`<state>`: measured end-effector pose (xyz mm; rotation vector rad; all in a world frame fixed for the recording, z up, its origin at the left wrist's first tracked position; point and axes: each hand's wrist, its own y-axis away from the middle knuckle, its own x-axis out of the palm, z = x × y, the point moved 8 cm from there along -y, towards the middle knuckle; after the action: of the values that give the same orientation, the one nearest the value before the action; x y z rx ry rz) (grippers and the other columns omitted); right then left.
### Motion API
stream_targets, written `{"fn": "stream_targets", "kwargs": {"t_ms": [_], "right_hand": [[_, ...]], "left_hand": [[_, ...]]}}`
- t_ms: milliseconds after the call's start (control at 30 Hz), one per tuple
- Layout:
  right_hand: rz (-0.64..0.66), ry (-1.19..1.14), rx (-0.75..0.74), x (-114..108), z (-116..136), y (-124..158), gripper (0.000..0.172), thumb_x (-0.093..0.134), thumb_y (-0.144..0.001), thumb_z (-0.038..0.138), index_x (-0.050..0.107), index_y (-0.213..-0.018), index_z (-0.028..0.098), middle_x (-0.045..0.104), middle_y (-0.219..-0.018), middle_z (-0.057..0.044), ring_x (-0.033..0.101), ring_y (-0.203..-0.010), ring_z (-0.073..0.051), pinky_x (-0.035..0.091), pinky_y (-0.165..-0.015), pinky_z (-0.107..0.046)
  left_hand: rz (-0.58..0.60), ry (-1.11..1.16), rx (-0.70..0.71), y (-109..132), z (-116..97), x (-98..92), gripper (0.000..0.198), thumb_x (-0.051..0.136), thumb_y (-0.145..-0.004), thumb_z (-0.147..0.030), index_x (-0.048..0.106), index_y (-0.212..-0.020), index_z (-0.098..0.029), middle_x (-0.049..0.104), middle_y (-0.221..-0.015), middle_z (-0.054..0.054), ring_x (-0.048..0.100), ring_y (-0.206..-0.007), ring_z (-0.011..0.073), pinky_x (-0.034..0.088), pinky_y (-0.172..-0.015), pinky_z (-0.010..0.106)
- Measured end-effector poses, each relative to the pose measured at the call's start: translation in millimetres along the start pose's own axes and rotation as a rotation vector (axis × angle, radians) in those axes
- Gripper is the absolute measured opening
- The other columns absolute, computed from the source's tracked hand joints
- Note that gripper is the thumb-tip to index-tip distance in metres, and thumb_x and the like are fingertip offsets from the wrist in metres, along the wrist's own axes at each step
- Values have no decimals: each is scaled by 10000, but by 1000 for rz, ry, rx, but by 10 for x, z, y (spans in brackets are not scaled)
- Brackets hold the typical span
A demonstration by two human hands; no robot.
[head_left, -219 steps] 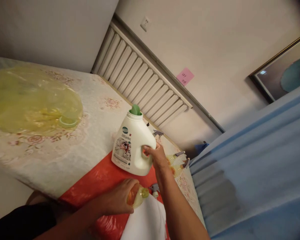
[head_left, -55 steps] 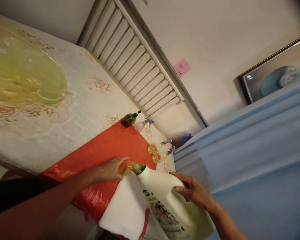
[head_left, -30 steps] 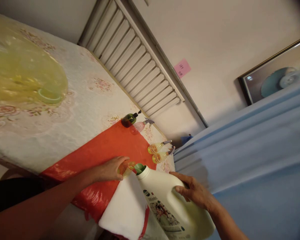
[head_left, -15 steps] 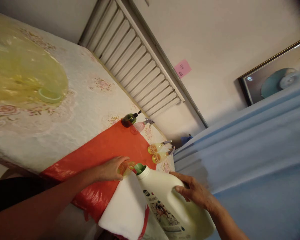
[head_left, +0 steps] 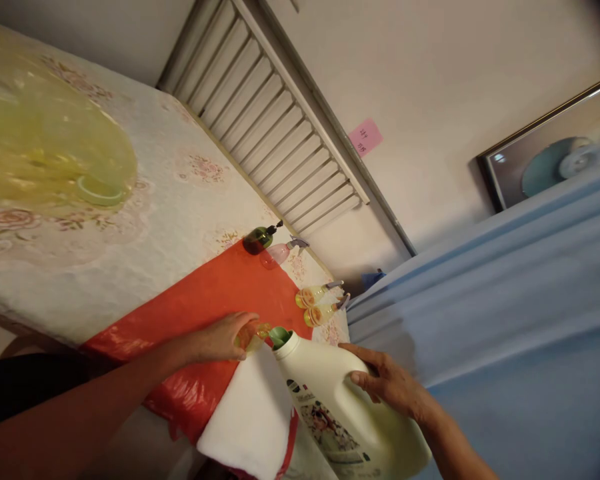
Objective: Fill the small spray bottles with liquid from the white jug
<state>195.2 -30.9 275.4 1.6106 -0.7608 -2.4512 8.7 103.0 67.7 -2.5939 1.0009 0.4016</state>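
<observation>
My left hand is wrapped round a small clear bottle with an orange-yellow tint. Its neck meets the green pouring spout of a large pale detergent jug. The jug lies tilted, its mouth toward the bottle and a picture label on its side. My right hand grips the jug at its handle, fingers curled round it. Whether liquid is flowing is too small to tell. Below the bottle and the jug's mouth lies a folded white towel on a red plastic sheet.
At the sheet's far edge stand a dark green bottle, a pink spray bottle and two yellow spray bottles. A yellow plastic bag rests on the flowered tablecloth. A radiator and blue curtain bound the table.
</observation>
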Motion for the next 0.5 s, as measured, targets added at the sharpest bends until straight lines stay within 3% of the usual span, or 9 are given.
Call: {"fn": "stream_targets", "kwargs": {"t_ms": [500], "right_hand": [[7,14,9,-1,41,20,743,598,-784,591,502,-1378,156,617,-821,-39,410,-532,-90,355,-487,-233]], "left_hand": [[-17,7,13,-5,28,9,758,685,-672,-390,428,-1358,-196,531,-1388,111,484,-1283,290,382,-1070,360]]}}
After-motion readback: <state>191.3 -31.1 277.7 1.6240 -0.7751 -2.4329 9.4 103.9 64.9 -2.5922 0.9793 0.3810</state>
